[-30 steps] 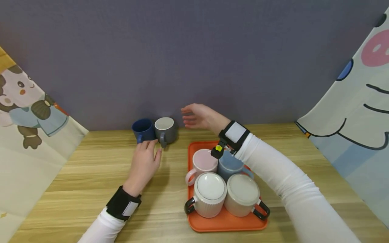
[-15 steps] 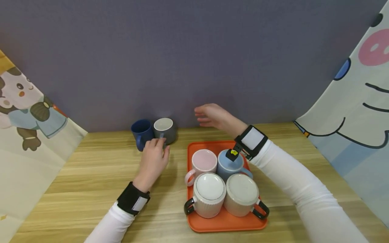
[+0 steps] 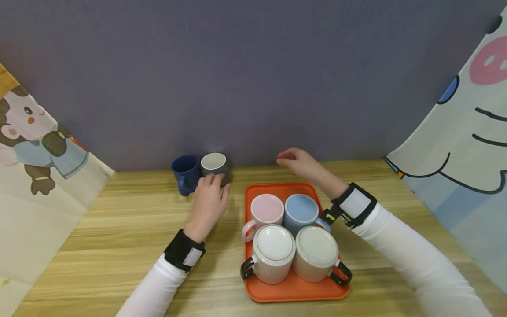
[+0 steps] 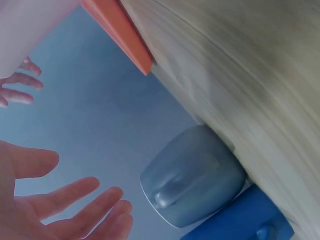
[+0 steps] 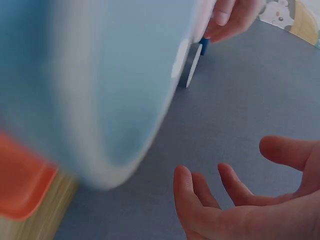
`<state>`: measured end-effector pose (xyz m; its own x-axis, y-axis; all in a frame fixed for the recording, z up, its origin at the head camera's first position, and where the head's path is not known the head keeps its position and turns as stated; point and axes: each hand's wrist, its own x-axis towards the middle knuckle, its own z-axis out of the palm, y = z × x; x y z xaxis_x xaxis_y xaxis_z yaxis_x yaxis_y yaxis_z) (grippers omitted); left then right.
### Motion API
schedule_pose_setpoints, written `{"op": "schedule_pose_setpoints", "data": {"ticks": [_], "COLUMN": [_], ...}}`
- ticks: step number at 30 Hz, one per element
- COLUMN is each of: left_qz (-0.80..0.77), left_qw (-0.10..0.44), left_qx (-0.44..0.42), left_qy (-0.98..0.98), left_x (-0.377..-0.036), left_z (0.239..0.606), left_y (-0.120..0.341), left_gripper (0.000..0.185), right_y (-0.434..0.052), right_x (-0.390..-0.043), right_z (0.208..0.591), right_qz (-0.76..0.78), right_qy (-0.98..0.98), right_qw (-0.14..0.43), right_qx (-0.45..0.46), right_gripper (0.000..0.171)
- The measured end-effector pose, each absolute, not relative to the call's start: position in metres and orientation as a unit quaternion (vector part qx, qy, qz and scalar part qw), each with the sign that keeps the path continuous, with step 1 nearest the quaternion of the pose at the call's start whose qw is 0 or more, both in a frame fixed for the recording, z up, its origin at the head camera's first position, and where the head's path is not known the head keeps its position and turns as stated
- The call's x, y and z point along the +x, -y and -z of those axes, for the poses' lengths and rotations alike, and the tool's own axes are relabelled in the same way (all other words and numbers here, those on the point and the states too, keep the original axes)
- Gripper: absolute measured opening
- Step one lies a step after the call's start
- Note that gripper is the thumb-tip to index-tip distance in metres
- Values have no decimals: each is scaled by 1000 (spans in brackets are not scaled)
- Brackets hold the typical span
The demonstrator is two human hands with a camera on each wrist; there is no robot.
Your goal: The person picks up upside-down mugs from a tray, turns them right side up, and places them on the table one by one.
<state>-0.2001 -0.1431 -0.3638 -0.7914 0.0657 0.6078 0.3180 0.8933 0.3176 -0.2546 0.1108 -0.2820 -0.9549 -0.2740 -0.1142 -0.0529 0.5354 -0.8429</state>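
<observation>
My left hand [image 3: 210, 200], fingers loosely spread, reaches toward a grey mug [image 3: 214, 162] at the back of the table, hiding most of its handle in the head view. The left wrist view shows a gap between the fingers and the grey mug [image 4: 195, 175]. Beside it stands a navy mug [image 3: 186, 169] with its mouth up. My right hand [image 3: 303, 166] hovers behind an orange tray [image 3: 293, 296], relaxed and holding nothing. On that tray sit a pink mug [image 3: 267, 208], a light blue mug [image 3: 302, 208], a ribbed white mug [image 3: 274, 251] and a beige mug [image 3: 316, 251]; they look upside down.
A grey-purple wall [image 3: 253, 79] rises right behind the wooden table [image 3: 119, 229]. Printed cartoon cloths hang at the left [image 3: 51, 176] and right [image 3: 467, 176]. The two front mugs' black handles stick out at the tray's sides.
My right hand has moved right, away from the grey mug, uncovering the light blue mug. My left hand has shifted rightward from near the navy mug to in front of the grey mug.
</observation>
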Motion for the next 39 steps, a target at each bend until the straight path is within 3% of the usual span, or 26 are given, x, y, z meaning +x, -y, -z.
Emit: {"op": "schedule_pose_setpoints", "data": {"ticks": [7,29,39], "left_qz": [214,201,209], "left_qw": [298,301,302], "left_qx": [-103,-112,-113], "left_qy": [924,926,923], "left_x": [-204,-215,-214], "left_z": [365,373,372], "left_y": [136,116,119], "left_gripper": [26,28,27], "right_y": [-129,-171,-186], "right_x": [-243,-179,-147], "right_z": [297,325,344], "right_qz": [423,385,383], "right_qy": [-896,-908,-912], "right_qw": [76,32,55], "right_qx": [-112,-163,-137], "right_gripper": [43,50,50]}}
